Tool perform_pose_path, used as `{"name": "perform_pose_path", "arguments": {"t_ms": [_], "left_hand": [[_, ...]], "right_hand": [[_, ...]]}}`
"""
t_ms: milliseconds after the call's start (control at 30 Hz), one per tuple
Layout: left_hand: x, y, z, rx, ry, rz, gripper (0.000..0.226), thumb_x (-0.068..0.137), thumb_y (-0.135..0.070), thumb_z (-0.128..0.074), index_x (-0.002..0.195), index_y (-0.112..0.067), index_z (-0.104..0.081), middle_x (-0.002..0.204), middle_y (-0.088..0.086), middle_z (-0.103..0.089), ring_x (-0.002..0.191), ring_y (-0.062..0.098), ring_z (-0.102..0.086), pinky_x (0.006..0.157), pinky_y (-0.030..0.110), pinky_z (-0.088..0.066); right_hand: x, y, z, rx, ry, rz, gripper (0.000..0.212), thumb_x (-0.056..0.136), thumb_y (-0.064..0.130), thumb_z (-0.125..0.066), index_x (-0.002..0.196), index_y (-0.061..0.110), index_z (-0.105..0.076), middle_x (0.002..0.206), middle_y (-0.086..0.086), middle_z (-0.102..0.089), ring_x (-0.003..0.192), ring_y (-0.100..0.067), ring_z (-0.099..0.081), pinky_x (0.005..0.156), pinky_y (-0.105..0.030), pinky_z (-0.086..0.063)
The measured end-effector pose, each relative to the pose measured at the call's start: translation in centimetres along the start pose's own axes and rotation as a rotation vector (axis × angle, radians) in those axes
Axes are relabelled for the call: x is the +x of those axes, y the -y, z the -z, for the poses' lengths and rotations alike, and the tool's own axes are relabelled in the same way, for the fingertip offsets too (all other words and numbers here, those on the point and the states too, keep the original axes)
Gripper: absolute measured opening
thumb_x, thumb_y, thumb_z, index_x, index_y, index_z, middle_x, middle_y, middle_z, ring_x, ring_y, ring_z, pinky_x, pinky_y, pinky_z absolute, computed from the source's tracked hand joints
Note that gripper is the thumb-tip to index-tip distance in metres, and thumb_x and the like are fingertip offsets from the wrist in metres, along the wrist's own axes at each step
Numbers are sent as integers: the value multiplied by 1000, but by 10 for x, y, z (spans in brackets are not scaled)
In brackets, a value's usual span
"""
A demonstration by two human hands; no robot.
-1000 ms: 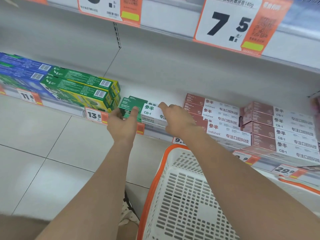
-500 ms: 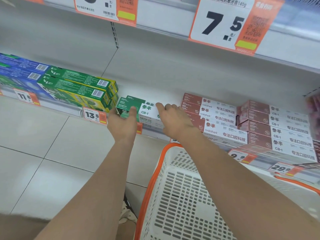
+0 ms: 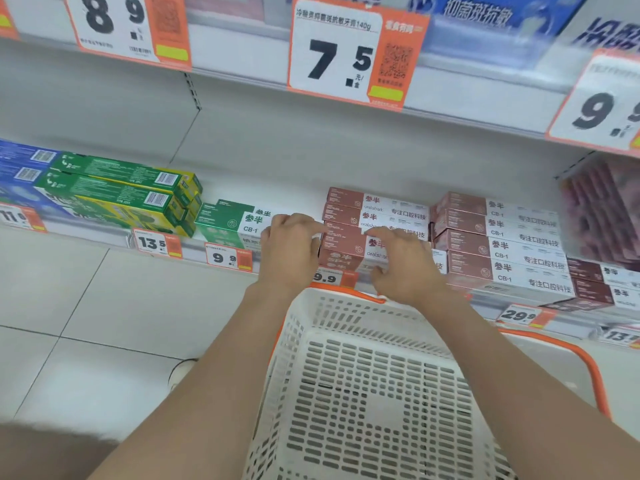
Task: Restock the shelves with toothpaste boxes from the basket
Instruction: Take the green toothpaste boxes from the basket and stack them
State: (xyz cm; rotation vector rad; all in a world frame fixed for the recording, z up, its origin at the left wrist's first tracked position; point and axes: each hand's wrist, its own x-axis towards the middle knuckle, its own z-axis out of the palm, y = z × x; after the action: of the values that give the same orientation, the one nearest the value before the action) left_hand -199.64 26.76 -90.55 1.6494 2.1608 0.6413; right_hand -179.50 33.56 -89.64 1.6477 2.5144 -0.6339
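Note:
A stack of brown-and-white toothpaste boxes (image 3: 349,206) lies on the low shelf (image 3: 277,188), straight ahead. My left hand (image 3: 291,251) touches the left end of that stack with bent fingers. My right hand (image 3: 403,268) grips the front brown box (image 3: 341,252), fingers curled over its top and thumb at its front face. Left of my hands lie green-and-white toothpaste boxes (image 3: 228,221). The white basket (image 3: 346,341) with an orange rim sits below my arms; nothing shows inside it.
More brown boxes (image 3: 502,244) are stacked to the right, green-yellow boxes (image 3: 121,195) and blue boxes (image 3: 24,168) to the left. Orange price tags (image 3: 225,258) line the shelf edge. An upper shelf with large price cards (image 3: 336,53) overhangs. A shoe (image 3: 180,372) stands on the tiled floor.
Both hands have left the green-and-white boxes and moved right onto the brown stack. The view has tilted up and shifted right.

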Motion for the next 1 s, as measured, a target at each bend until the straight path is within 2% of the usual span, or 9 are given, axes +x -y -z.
{"name": "perform_pose_path", "arguments": {"t_ms": [133,367,500,567,633,733,800,933,1000], "left_hand": [[0,-5,3,92,72,0,49,99,-4,-61,135,-36,-69,147,-4,-60,137,33,-38,108,46,-32],[-3,-6,1,74,28,-9,47,99,0,-61,131,-32,-72,136,-4,-67,131,34,-41,103,47,-36],[-1,-19,2,49,69,14,45,93,-6,-60,133,-24,-70,137,-1,-66,130,33,-42,104,45,-35],[3,-28,0,27,57,29,42,90,-6,-59,126,-22,-72,131,2,-68,126,32,-45,102,44,-36],[13,-35,-4,41,65,61,41,90,-6,-55,125,-18,-71,127,6,-69,128,33,-47,106,46,-35],[36,-42,-8,80,139,159,40,93,-8,-50,130,-12,-66,130,11,-66,147,36,-36,122,58,-19],[53,-43,-9,110,248,223,35,94,-10,-46,126,-10,-62,138,12,-61,157,37,-20,124,66,-2],[79,-41,-12,218,463,294,24,92,-11,-39,109,-11,-56,140,14,-57,157,44,-10,120,73,10],[82,-42,-17,245,512,331,14,90,-8,-38,97,-10,-51,135,18,-58,155,46,-12,117,75,12]], "right_hand": [[7,-4,-9,-20,-56,30,65,92,23,-72,151,29,-45,126,-7,-59,125,-32,-52,111,-46,-34],[9,-9,-17,-43,-98,79,64,95,19,-71,152,27,-44,129,-7,-59,125,-31,-54,111,-45,-35],[7,-10,-10,-23,-44,109,70,94,30,-74,155,22,-43,146,-9,-53,137,-32,-47,117,-45,-34],[3,-9,-5,22,-71,149,62,97,37,-67,152,16,-48,146,-11,-54,136,-34,-48,115,-47,-39],[2,-10,1,56,-134,161,48,102,33,-56,143,8,-55,135,-13,-61,125,-35,-55,107,-46,-46],[13,-12,11,26,-155,115,35,104,21,-45,127,4,-65,120,-17,-69,114,-38,-62,96,-43,-50],[25,-13,17,8,-116,48,25,101,16,-45,108,5,-66,109,-18,-70,105,-41,-65,87,-41,-50],[38,-13,23,-19,-158,-22,32,97,11,-49,121,3,-68,119,-18,-72,110,-41,-65,97,-43,-50],[38,-15,18,-17,-178,-36,30,97,11,-48,118,4,-69,117,-16,-72,108,-40,-66,93,-41,-50]]}}
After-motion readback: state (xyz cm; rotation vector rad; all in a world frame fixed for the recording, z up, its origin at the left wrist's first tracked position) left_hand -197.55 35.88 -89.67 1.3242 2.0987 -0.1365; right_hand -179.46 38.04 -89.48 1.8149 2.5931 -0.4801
